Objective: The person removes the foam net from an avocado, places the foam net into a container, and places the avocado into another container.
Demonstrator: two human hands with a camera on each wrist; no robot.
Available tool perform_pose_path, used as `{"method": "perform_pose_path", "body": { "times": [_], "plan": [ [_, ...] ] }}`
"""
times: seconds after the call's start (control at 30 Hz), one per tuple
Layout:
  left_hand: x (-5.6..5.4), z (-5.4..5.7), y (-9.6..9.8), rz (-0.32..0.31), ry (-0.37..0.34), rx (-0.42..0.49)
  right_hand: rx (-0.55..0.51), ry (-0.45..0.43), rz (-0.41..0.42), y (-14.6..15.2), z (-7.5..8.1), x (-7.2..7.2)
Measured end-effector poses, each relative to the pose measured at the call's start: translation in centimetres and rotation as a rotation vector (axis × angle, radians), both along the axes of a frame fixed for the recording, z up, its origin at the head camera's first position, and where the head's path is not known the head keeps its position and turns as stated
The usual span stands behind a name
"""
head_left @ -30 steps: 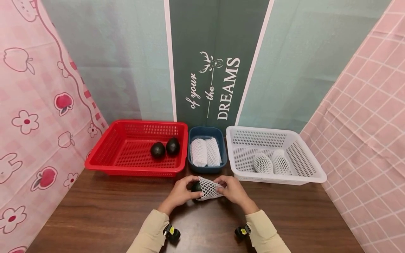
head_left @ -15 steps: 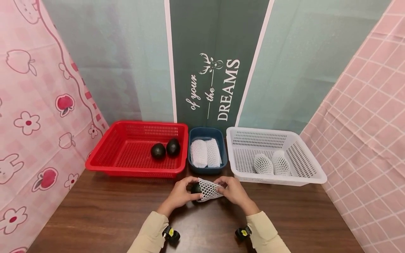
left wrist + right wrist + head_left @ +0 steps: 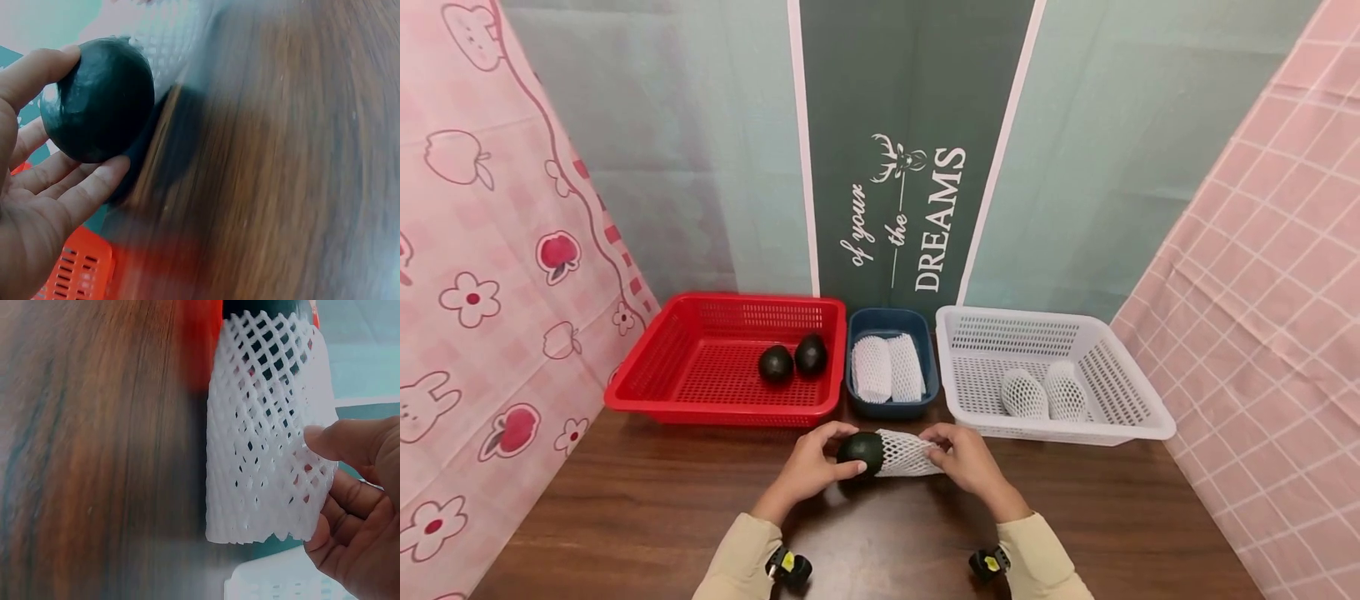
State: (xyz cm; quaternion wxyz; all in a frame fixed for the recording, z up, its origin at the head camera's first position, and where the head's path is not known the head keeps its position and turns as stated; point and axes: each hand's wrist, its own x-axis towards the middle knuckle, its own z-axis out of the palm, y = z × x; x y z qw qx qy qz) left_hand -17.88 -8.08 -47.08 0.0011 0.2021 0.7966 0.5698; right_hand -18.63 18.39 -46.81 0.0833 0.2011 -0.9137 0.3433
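Observation:
Between the two hands, just above the table, is a dark green avocado (image 3: 859, 452) with one end inside a white foam net sleeve (image 3: 907, 454). My left hand (image 3: 811, 467) grips the bare end of the avocado between thumb and fingers; the left wrist view shows this dark, glossy fruit (image 3: 103, 100) close up. With thumb and fingers, my right hand (image 3: 970, 462) pinches the far part of the sleeve. In the right wrist view the net (image 3: 269, 444) hangs loose and flat-ended past the fruit.
At the back left a red basket (image 3: 722, 408) holds two dark avocados (image 3: 776, 364). A blue bin (image 3: 891, 410) in the middle contains white foam nets (image 3: 872, 369). The white basket (image 3: 1037, 428) at right has two netted fruits (image 3: 1024, 393). Fabric walls enclose the wooden table (image 3: 880, 550).
The hands have moved apart, left hand to the left and right hand to the right. More of the avocado's bare surface now shows outside the sleeve.

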Motion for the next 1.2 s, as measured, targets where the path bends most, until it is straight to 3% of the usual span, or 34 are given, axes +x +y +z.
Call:
{"method": "perform_pose_path", "body": {
  "times": [0.17,0.63,0.7,0.93,1.2],
  "plan": [
    [0.8,1.6,-1.1,0.031,-0.024,-0.004,0.008,0.001,-0.025,0.8,-0.1,0.2],
    [1.2,1.4,-1.5,0.019,-0.059,0.009,0.000,-0.061,-0.094,1.2,-0.3,0.6],
    [1.1,1.3,-1.5,0.021,-0.055,0.012,-0.007,-0.056,-0.089,1.1,-0.2,0.6],
    [-0.4,-2.3,-2.2,0.061,-0.029,-0.017,0.017,-0.012,-0.075,1.0,0.2,0.9],
    [-0.2,-1.9,-3.5,0.071,-0.025,-0.032,0.023,-0.009,-0.022,0.2,2.0,0.8]
  ]
}}
